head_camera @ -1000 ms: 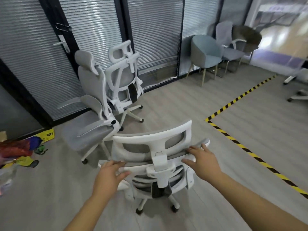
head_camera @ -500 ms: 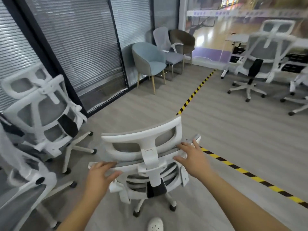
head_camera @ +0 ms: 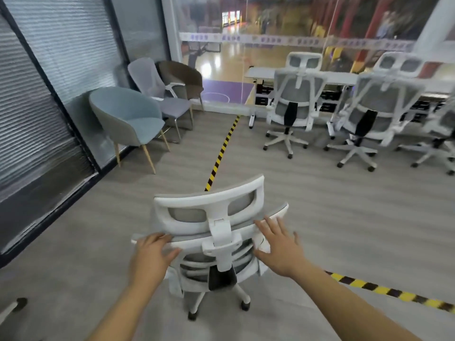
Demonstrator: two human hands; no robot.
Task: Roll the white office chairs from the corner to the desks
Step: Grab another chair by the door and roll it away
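Across the grey floor (head_camera: pixel 332 217), the long white bench (head_camera: pixel 344 78) had come into sight, with white chairs already parked by it (a second before, only the corner showed). So the turn was done, and rolling forward looked like the next job. Closer in, the white office chair (head_camera: pixel 209 212) stood near the striped tape (head_camera: pixel 221 153). Both hands pressed on its back, left hand (head_camera: pixel 152 257) and right hand (head_camera: pixel 280 249), fingers spread flat.

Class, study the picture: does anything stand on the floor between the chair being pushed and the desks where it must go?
Nothing solid does. Between the white chair, with the left hand and right hand on its back, and the desks lies open floor, crossed only by flat striped tape. Chairs already parked line the desk's edge.
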